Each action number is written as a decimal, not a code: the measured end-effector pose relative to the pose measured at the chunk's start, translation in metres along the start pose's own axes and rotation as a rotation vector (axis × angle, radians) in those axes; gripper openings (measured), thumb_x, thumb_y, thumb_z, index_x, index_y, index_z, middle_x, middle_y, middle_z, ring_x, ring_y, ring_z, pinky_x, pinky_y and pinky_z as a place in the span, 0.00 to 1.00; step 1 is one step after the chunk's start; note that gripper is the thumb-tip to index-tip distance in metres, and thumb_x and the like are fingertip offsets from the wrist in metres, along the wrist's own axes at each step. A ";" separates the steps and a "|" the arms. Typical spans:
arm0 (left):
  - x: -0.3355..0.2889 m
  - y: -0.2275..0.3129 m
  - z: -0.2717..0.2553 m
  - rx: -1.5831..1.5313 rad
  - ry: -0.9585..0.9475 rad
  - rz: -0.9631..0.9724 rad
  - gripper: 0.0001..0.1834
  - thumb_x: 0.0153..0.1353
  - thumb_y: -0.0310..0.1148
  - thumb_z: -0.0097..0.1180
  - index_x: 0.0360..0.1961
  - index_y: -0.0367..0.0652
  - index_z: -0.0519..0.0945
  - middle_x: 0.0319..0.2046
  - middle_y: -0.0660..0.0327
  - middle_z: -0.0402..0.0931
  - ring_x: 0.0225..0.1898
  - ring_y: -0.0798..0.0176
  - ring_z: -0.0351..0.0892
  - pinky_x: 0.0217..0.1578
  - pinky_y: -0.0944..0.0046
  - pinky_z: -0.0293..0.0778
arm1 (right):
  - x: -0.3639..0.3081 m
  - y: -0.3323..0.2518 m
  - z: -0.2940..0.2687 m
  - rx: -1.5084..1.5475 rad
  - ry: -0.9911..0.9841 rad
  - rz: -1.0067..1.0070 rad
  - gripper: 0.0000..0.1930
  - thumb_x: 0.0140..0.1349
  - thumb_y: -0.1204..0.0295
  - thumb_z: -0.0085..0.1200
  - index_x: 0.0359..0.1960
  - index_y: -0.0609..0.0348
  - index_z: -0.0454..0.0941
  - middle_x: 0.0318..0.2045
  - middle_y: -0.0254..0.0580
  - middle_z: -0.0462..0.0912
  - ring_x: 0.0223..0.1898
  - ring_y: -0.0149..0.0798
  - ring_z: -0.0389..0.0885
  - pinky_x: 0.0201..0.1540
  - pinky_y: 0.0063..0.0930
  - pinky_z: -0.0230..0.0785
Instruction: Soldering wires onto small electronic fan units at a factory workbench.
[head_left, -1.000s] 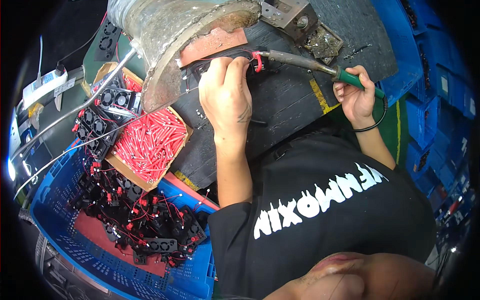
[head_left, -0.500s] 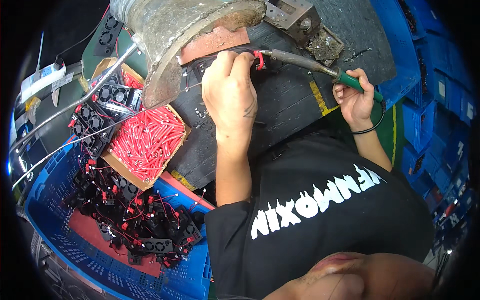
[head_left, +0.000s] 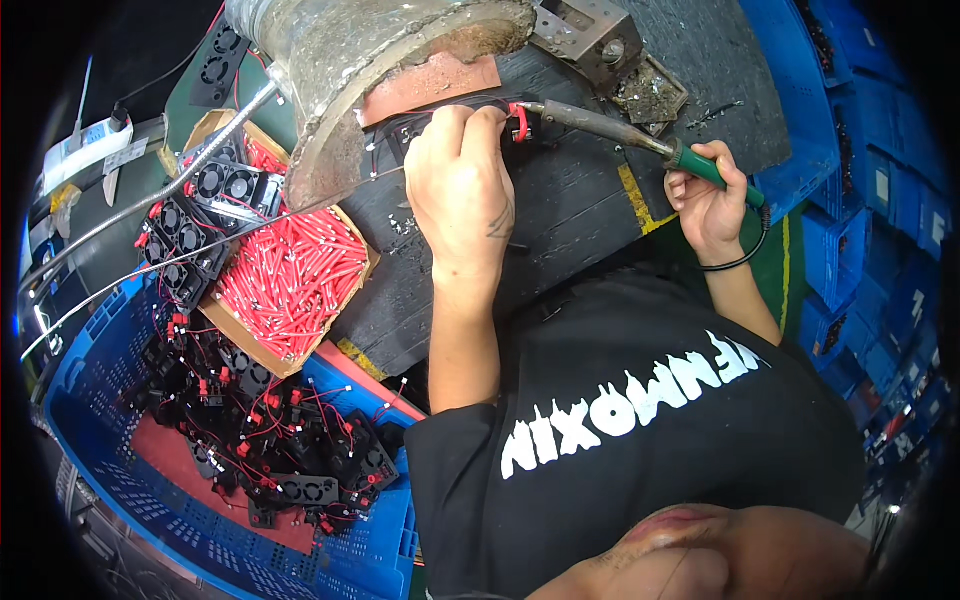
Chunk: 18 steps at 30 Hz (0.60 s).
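My right hand (head_left: 712,208) is wrapped around the green handle of a soldering iron (head_left: 615,130). The iron's metal shaft points left, its tip at a small red piece (head_left: 520,122) on a black part (head_left: 398,132) lying on the dark bench. Over that part my left hand (head_left: 460,190) is closed, thumb and fingers pinched together. What they pinch is hidden beneath the fingers. A thin wire (head_left: 385,175) runs in from the left and passes out of sight by this hand.
A cone-shaped metal hood (head_left: 330,60) hangs close to my left hand. Left of it, a cardboard box (head_left: 245,340) holds red sleeved leads beside black twin fans (head_left: 180,250). Below stands a blue crate (head_left: 120,480) of wired fans. A metal bracket (head_left: 590,45) sits at the back.
Both hands and the iron stay almost where they were. The view has shifted very slightly.
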<state>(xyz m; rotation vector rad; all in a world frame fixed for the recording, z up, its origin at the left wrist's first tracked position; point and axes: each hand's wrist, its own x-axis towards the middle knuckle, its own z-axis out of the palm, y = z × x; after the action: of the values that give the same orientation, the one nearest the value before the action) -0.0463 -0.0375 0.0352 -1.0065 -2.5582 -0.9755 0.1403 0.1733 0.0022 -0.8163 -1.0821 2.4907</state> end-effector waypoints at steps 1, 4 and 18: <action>0.000 0.000 0.000 0.001 0.006 0.000 0.06 0.51 0.24 0.56 0.32 0.39 0.80 0.26 0.57 0.72 0.28 0.53 0.74 0.30 0.57 0.69 | 0.000 0.000 0.000 0.008 0.011 -0.010 0.16 0.65 0.57 0.43 0.41 0.56 0.73 0.27 0.51 0.81 0.26 0.37 0.77 0.25 0.28 0.65; 0.000 0.000 0.001 0.002 0.007 0.013 0.07 0.50 0.24 0.56 0.32 0.39 0.80 0.26 0.58 0.72 0.28 0.54 0.74 0.31 0.57 0.69 | -0.001 0.000 0.002 -0.059 0.042 -0.012 0.16 0.65 0.56 0.42 0.41 0.53 0.72 0.26 0.46 0.79 0.25 0.36 0.73 0.23 0.24 0.62; -0.002 -0.002 0.005 0.047 0.060 0.048 0.05 0.54 0.24 0.60 0.33 0.42 0.80 0.29 0.58 0.75 0.27 0.53 0.74 0.29 0.58 0.70 | -0.001 0.001 0.004 -0.056 0.048 -0.001 0.15 0.63 0.56 0.44 0.40 0.53 0.73 0.26 0.45 0.79 0.25 0.36 0.74 0.23 0.25 0.62</action>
<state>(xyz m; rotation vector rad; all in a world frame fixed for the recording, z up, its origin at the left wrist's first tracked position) -0.0456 -0.0364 0.0295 -1.0059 -2.4849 -0.9141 0.1389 0.1698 0.0041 -0.8862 -1.1400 2.4374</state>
